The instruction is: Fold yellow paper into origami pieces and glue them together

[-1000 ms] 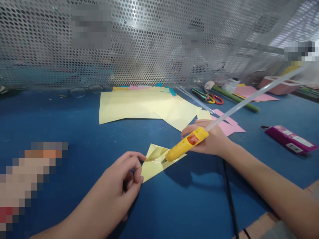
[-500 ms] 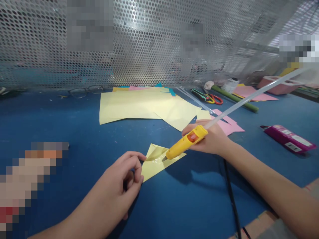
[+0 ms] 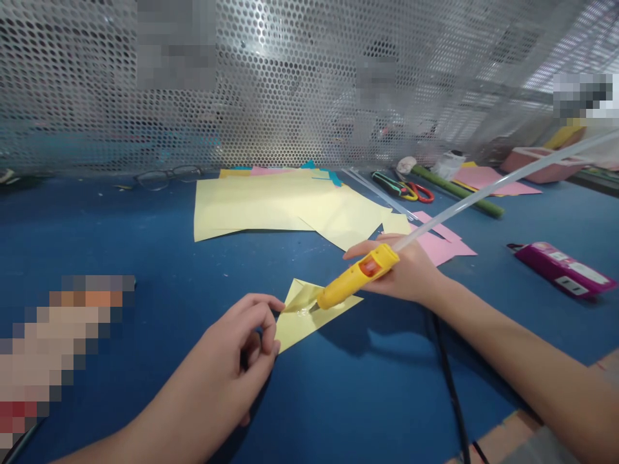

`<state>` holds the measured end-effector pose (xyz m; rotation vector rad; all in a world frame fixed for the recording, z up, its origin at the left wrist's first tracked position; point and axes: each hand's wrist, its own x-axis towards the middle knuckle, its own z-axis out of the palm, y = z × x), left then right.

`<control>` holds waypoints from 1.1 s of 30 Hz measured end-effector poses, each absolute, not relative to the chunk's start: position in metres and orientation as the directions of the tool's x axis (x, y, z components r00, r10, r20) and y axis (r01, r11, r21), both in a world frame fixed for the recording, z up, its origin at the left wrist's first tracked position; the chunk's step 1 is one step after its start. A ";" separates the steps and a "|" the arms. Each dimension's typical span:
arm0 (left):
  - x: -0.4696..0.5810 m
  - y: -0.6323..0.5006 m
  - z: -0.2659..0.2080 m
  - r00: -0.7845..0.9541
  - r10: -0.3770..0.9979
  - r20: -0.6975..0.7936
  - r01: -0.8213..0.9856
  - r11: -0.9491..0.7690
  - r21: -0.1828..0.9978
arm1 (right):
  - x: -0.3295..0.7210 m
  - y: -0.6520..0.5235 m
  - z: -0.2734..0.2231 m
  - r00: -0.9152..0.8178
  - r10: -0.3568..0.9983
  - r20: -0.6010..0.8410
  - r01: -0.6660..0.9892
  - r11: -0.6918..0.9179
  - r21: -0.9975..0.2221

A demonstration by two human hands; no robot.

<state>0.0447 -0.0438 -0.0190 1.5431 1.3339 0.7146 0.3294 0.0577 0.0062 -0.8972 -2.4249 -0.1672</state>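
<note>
Near the centre of the frame, the left hand [image 3: 242,361] has its forefinger and thumb apart at the left edge of a small folded piece of yellow paper [image 3: 302,332]; the other fingers curl under. I cannot tell whether the two tips pinch that edge or only press it down. Right of centre, the right hand [image 3: 411,274] closes around a yellow glue gun [image 3: 358,277], though the gun's body covers most of those fingers. The nozzle points down and left onto the paper, beside a clear patch of glue [image 3: 303,312].

Gluing appears to be under way: the paper is folded and some glue is laid, while a fold at its top looks raised, not yet pressed flat. How much glue is left to add cannot be judged.

The left forearm slants up from the bottom left, back of the hand upward; the right slants in from the lower right. A clear glue stick [image 3: 459,207] runs from the gun toward the upper right, and a black cord [image 3: 447,374] drops to the bottom edge. Larger yellow sheets [image 3: 251,203] lie above centre on the blue table [image 3: 145,270].
</note>
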 end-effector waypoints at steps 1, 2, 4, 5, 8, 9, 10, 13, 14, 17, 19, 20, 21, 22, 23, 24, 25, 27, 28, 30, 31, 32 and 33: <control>0.045 -0.044 -0.018 0.239 0.960 -0.146 0.412 0.036 0.910 | 0.327 0.057 0.005 -0.636 0.558 0.532 0.622 0.780 -0.074; 0.046 -0.045 -0.017 0.239 0.960 -0.147 0.412 0.036 0.910 | 0.324 0.056 0.004 -0.640 0.551 0.536 0.612 0.787 -0.078; 0.048 -0.047 -0.014 0.221 0.964 -0.147 0.415 0.044 0.909 | 0.320 0.055 0.002 -0.645 0.536 0.544 0.596 0.799 -0.081; 0.049 -0.048 -0.011 0.207 0.967 -0.147 0.417 0.049 0.908 | 0.319 0.055 0.001 -0.649 0.529 0.546 0.588 0.805 -0.080; 0.053 -0.051 -0.005 0.169 0.975 -0.146 0.426 0.062 0.902 | 0.318 0.055 0.002 -0.668 0.514 0.538 0.565 0.821 -0.082; 0.053 -0.051 -0.004 0.165 0.975 -0.148 0.429 0.064 0.901 | 0.319 0.055 0.002 -0.675 0.510 0.532 0.558 0.826 -0.084; 0.053 -0.051 -0.004 0.165 0.975 -0.151 0.431 0.066 0.900 | 0.320 0.055 0.003 -0.681 0.508 0.527 0.553 0.829 -0.085; 0.052 -0.049 -0.006 0.183 0.968 -0.170 0.435 0.075 0.897 | 0.325 0.057 0.007 -0.694 0.507 0.511 0.546 0.834 -0.087; 0.052 -0.049 -0.006 0.184 0.968 -0.171 0.438 0.075 0.896 | 0.327 0.057 0.008 -0.697 0.508 0.506 0.545 0.834 -0.087; 0.054 -0.051 -0.006 0.154 0.977 -0.150 0.450 0.066 0.891 | 0.332 0.058 0.011 -0.704 0.510 0.494 0.548 0.833 -0.080; 0.057 -0.053 -0.004 0.133 0.982 -0.134 0.456 0.059 0.888 | 0.333 0.058 0.011 -0.702 0.513 0.494 0.557 0.828 -0.067; 0.058 -0.054 -0.003 0.128 0.984 -0.127 0.459 0.055 0.887 | 0.334 0.058 0.012 -0.698 0.516 0.496 0.565 0.823 -0.059; 0.059 -0.055 -0.001 0.126 0.985 -0.121 0.461 0.050 0.886 | 0.334 0.059 0.011 -0.692 0.520 0.501 0.576 0.816 -0.051; 0.060 -0.055 -0.001 0.125 0.985 -0.115 0.464 0.045 0.885 | 0.335 0.059 0.011 -0.684 0.526 0.505 0.589 0.807 -0.042; 0.060 -0.056 0.000 0.125 0.986 -0.110 0.467 0.040 0.884 | 0.336 0.060 0.011 -0.676 0.532 0.510 0.604 0.797 -0.032; 0.061 -0.056 0.000 0.126 0.986 -0.105 0.468 0.035 0.883 | 0.336 0.061 0.011 -0.667 0.540 0.513 0.619 0.785 -0.022; 0.061 -0.055 0.001 0.127 0.987 -0.102 0.469 0.031 0.883 | 0.337 0.061 0.011 -0.659 0.548 0.515 0.634 0.773 -0.011; 0.061 -0.055 0.000 0.129 0.987 -0.098 0.469 0.026 0.883 | 0.340 0.063 0.012 -0.643 0.567 0.515 0.665 0.747 0.008; 0.060 -0.055 0.000 0.130 0.987 -0.096 0.470 0.024 0.882 | 0.341 0.064 0.013 -0.635 0.577 0.513 0.679 0.734 0.016; 0.060 -0.055 0.000 0.132 0.987 -0.094 0.475 0.020 0.880 | 0.344 0.065 0.014 -0.619 0.599 0.507 0.707 0.707 0.027; 0.060 -0.055 0.000 0.133 0.987 -0.093 0.478 0.018 0.878 | 0.345 0.065 0.014 -0.611 0.611 0.503 0.719 0.694 0.032; 0.059 -0.055 0.000 0.135 0.987 -0.091 0.480 0.015 0.877 | 0.346 0.065 0.015 -0.603 0.622 0.499 0.731 0.681 0.035; 0.059 -0.055 0.000 0.136 0.987 -0.090 0.481 0.014 0.877 | 0.347 0.065 0.015 -0.596 0.632 0.495 0.742 0.669 0.039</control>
